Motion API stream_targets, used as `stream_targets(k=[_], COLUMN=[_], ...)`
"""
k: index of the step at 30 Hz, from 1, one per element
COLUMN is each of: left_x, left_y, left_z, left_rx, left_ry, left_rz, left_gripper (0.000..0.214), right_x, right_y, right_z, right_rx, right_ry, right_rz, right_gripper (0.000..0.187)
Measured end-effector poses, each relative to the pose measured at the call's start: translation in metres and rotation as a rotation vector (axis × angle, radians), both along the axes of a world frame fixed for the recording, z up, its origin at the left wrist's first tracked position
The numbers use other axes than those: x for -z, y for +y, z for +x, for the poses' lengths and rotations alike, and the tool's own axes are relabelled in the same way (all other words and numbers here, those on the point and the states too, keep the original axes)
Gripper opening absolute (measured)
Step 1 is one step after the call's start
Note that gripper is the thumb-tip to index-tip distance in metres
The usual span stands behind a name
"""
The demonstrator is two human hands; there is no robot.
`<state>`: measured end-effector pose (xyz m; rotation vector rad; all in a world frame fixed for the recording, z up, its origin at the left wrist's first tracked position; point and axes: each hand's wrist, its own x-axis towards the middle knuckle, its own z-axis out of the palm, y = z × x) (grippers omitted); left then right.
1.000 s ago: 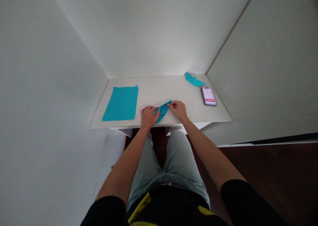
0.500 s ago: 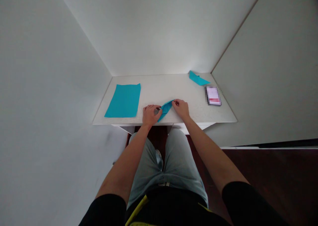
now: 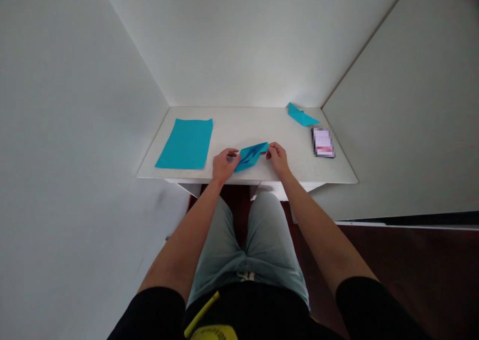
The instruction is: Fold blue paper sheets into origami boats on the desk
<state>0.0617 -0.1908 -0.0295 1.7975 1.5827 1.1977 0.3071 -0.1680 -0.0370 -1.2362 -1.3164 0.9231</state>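
Forearms [image 3: 316, 218] converging, left hand [image 3: 224, 165] and right hand [image 3: 278, 158] gripping paper boat [image 3: 251, 156]

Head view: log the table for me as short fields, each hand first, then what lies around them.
Left hand: thumb against left end of folded paper; full grip unclear
Right hand: pinching its right end
Sheet: blue, unfolded, left of both hands
Boat: blue paper, back right of table
Phone: right side, screen lit, content pixelated

Two folded papers [image 3: 250, 157] [image 3: 301, 117], one sheet [image 3: 186, 144], one phone [image 3: 323, 141]
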Motion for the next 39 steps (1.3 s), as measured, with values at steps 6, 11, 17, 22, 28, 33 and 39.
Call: stream_targets(k=[6, 11, 17, 22, 28, 33, 39], left_x=[0.000, -0.003, 0.003, 0.008, 0.014, 0.016, 0.015], left_y=[-0.005, -0.016, -0.013, -0.008, -0.008, -0.005, -0.004], left_z=[-0.003, -0.003, -0.002, -0.001, 0.005, 0.006, 0.005], left_rx=[0.060, 0.215, 0.193, 0.135, 0.028, -0.016, -0.036], left_ry=[-0.044, 0.101, 0.130, 0.195, 0.247, 0.259, 0.247], left_rz=[0.065, 0.198, 0.182, 0.136, 0.150, 0.149, 0.147], left_gripper=[0.020, 0.056, 0.041, 0.029, 0.027, 0.011, 0.008], right_x=[0.001, 0.005, 0.008, 0.007, 0.007, 0.005, 0.002], right_y=[0.003, 0.005, 0.007, 0.007, 0.006, 0.005, 0.005], right_z=[0.004, 0.000, 0.000, 0.003, 0.004, 0.002, -0.001], right_rx=[0.104, 0.090, 0.066, 0.074, 0.045, 0.034, 0.074], right_ry=[0.090, 0.072, 0.044, 0.070, 0.039, 0.061, 0.076], right_rz=[-0.005, -0.020, -0.016, -0.005, -0.035, -0.014, 0.038], right_gripper=[0.036, 0.040, 0.044, 0.044, 0.047, 0.044, 0.040])
